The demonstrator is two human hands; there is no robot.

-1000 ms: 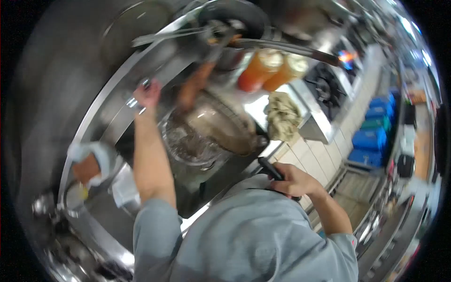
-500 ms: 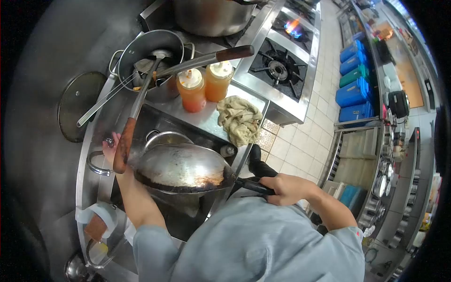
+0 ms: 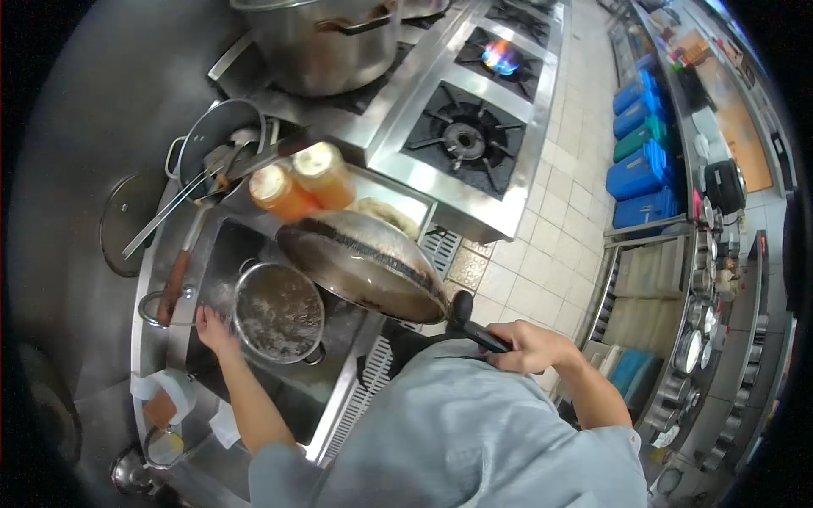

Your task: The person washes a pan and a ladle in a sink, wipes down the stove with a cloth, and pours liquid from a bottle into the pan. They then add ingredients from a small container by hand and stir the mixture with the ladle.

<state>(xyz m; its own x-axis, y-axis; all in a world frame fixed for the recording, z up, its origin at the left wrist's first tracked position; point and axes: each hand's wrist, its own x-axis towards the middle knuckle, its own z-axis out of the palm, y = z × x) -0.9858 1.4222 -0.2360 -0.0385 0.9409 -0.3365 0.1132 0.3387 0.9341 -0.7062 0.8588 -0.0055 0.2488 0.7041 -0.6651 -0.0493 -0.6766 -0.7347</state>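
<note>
A cook's right hand point(image 3: 517, 343) is gripping the handle of a wok point(image 3: 364, 264), tilting it above the sink point(image 3: 216, 245). The left hand point(image 3: 210, 326), fingers loose, is touching the strainer point(image 3: 278, 311) rim at nine o'clock, steadying it.

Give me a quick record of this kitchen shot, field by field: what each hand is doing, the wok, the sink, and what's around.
Right hand: closed on the wok's black handle
Left hand: at the sink's edge beside the strainer pot; whether it touches the pot is unclear
Wok: lifted and tilted over the sink
Sink: holds the strainer pot
Sauce bottles: two orange ones behind the wok
Utensil pot: holds ladles
Stove: one far burner lit
Stockpot: on the stove
</note>
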